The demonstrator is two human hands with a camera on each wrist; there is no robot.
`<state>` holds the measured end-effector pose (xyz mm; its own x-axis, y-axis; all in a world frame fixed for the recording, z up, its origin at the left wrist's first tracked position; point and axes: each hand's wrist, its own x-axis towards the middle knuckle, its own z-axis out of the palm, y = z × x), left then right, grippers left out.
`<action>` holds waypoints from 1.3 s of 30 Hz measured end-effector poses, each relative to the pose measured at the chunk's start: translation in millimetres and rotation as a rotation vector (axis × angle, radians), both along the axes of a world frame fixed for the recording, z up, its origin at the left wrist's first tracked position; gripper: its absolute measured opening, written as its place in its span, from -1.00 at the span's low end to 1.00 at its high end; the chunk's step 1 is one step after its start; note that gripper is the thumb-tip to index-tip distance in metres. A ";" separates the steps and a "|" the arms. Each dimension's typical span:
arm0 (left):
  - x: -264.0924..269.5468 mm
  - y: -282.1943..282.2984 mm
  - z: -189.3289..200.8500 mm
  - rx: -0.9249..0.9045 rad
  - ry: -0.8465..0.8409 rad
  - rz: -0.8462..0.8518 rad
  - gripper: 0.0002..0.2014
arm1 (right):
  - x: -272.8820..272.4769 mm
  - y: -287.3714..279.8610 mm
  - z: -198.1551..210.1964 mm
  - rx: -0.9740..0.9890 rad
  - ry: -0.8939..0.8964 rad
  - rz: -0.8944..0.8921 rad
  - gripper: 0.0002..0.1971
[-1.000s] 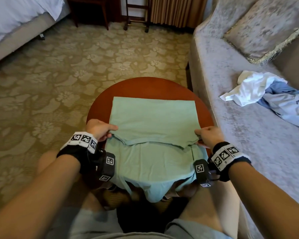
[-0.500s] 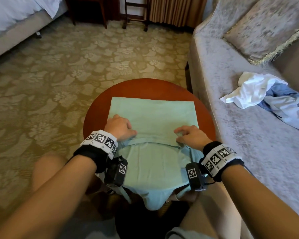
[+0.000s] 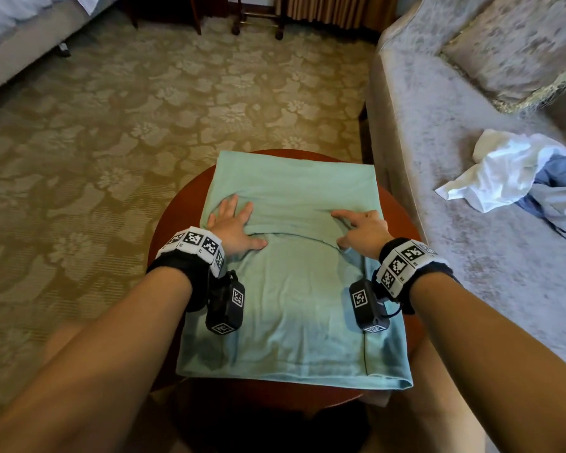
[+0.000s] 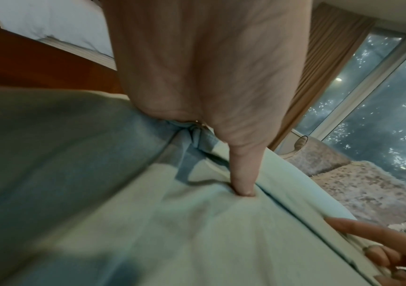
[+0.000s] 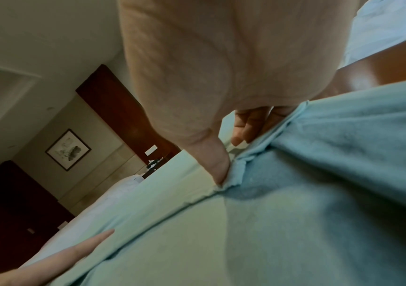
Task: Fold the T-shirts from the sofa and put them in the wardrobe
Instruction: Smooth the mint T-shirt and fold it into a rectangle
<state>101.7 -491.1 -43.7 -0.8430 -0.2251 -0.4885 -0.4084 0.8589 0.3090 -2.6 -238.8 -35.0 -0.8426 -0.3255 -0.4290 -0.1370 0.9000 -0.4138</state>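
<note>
Head view first: nearest us the pale green cotton T-shirt [image 3: 291, 305] lies on the round red-brown wooden tabletop [image 3: 402, 223], its far part doubled back toward us. Our left hand [image 3: 234, 225] presses flat on the fold with fingers spread; our right hand [image 3: 361, 228] rests on it, forefinger out, other fingers bent. We judge the fold is being smoothed; next comes a further fold, needing both side edges gripped evenly. Beyond, a white and blue heap of clothes [image 3: 517, 178] waits on the grey velvet sofa [image 3: 438, 132]. Only the right wrist view shows bent fingers [image 5: 246, 129] at the hem.
</note>
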 end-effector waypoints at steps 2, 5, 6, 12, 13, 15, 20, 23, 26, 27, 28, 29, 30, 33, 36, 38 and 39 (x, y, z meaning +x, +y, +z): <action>-10.2 -3.4 -2.4 0.002 0.005 0.000 -0.06 | -9.9 -5.3 -0.6 0.012 0.013 -0.003 -0.32; -21.1 -7.5 -2.9 0.009 0.020 0.009 -0.06 | -20.2 -11.6 0.7 0.018 0.025 -0.011 -0.33; -23.0 -8.4 -1.6 0.010 0.023 0.014 -0.07 | -22.4 -12.8 1.2 0.020 0.033 -0.012 -0.34; -4.8 -10.8 9.5 0.328 0.324 0.271 -0.33 | -4.2 -7.4 10.1 -0.087 0.030 -0.008 -0.42; 0.6 -11.8 12.3 0.360 0.424 0.357 -0.45 | 1.4 -4.0 12.0 -0.128 0.023 -0.011 -0.42; 16.0 -12.3 18.0 0.323 0.582 0.487 -0.63 | 14.8 5.7 14.5 -0.238 0.018 -0.085 -0.44; 65.6 -3.9 26.7 0.233 0.468 0.715 -0.86 | 56.7 38.2 7.6 -0.381 0.137 -0.487 -0.56; 97.4 6.5 17.2 0.378 0.253 0.809 -0.71 | 83.5 54.8 0.8 -0.369 0.106 -0.702 -0.59; 117.5 18.7 11.6 0.278 0.233 0.733 -0.52 | 105.9 64.4 -8.5 -0.281 -0.022 -0.816 -0.56; 122.2 20.8 12.6 0.261 0.221 0.703 -0.57 | 112.1 67.4 -11.5 -0.257 -0.048 -0.816 -0.58; 126.1 22.2 13.0 0.267 0.197 0.680 -0.62 | 116.8 70.0 -13.9 -0.236 -0.065 -0.807 -0.60; 130.2 22.5 13.7 0.288 0.173 0.663 -0.60 | 120.6 72.3 -14.7 -0.225 -0.071 -0.789 -0.59; 135.0 21.9 13.6 0.321 0.152 0.650 -0.60 | 123.6 74.2 -15.2 -0.219 -0.073 -0.764 -0.57; 149.7 21.9 14.4 0.418 0.181 0.590 -0.74 | 130.4 79.6 -14.4 -0.274 -0.094 -0.689 -0.60; 160.4 24.1 20.4 0.483 0.245 0.558 -0.74 | 138.4 85.2 -14.5 -0.363 -0.094 -0.660 -0.72; 163.8 24.0 23.8 0.385 0.245 0.505 -0.75 | 143.5 87.2 -10.8 -0.379 -0.061 -0.638 -0.71; 164.6 24.5 24.4 0.331 0.246 0.500 -0.70 | 144.1 88.1 -9.4 -0.396 -0.048 -0.622 -0.67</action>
